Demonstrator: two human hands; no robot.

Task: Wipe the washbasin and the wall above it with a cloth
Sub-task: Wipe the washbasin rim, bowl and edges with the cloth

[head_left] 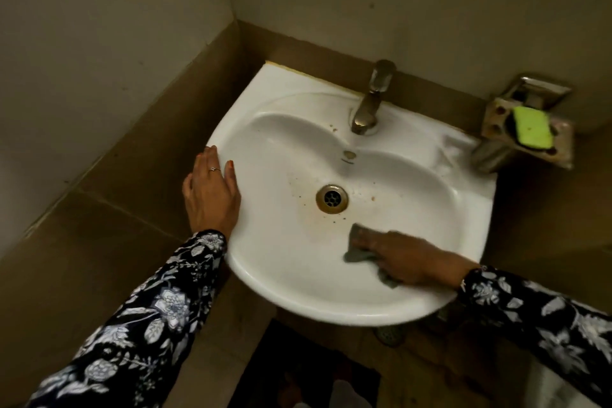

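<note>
We pressed the grey cloth against the inner front slope of the washbasin with our right hand, fingers closed down over the fabric so that part of it was bunched beneath the palm. The left hand lay flat and open on the basin's left rim, gripping nothing, apparently as a brace. The brown staining ringed the drain, which lay just beyond the cloth, up and slightly to the left of the right fingertips; we judged that the coming stroke would run away from the body toward it. The right hand was clearly the nearer of the two to that patch. The tap stood at the rear rim, well apart from the cloth. The wall above rose behind the tap, and we judged it not yet wiped. A soap dish hung at the right.
</note>
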